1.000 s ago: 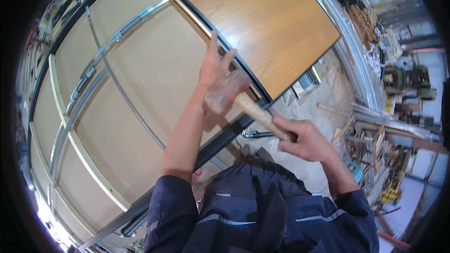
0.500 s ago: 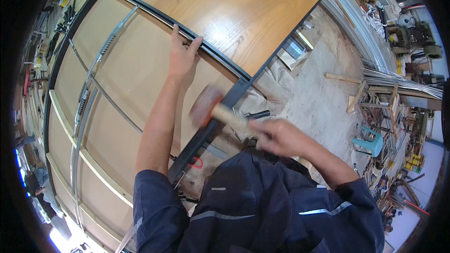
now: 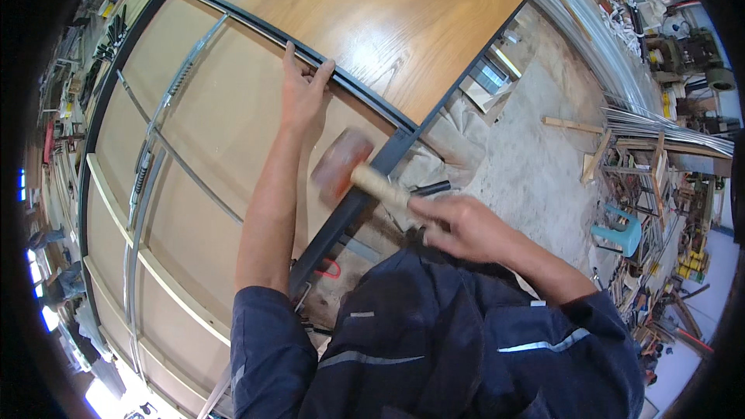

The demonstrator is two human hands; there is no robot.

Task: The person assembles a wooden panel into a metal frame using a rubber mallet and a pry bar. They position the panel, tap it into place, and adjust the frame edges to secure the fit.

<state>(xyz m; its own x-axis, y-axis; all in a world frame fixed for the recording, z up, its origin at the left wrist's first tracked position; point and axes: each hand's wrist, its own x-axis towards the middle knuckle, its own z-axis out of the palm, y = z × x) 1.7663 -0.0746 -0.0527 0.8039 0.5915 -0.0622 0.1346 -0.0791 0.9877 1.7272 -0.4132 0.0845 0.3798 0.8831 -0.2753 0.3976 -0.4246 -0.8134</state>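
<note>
My right hand (image 3: 466,226) is wrapped round the pale wooden handle of a mallet (image 3: 380,186). Its thick reddish-brown head, blurred by motion, hangs over the dark frame bar (image 3: 326,239) and the beige panel (image 3: 208,143); I cannot tell whether it touches either. Ahead of it, my left hand (image 3: 304,97) rests against a dark rail (image 3: 353,87) along the edge of a glossy wood-grain board (image 3: 365,19). The index finger and thumb are spread along that rail; the other fingers are partly hidden.
Curved metal rods with springs (image 3: 167,101) and pale wooden battens (image 3: 155,264) cross the beige panel. A red-handled tool (image 3: 329,268) lies below the frame bar. To the right are a turquoise stool (image 3: 618,233), wood offcuts (image 3: 573,126) and long metal strips (image 3: 594,39).
The mallet head stays over nearly the same spot, still blurred, in my right hand. My left hand keeps its place on the rail. The whole view has shifted slightly.
</note>
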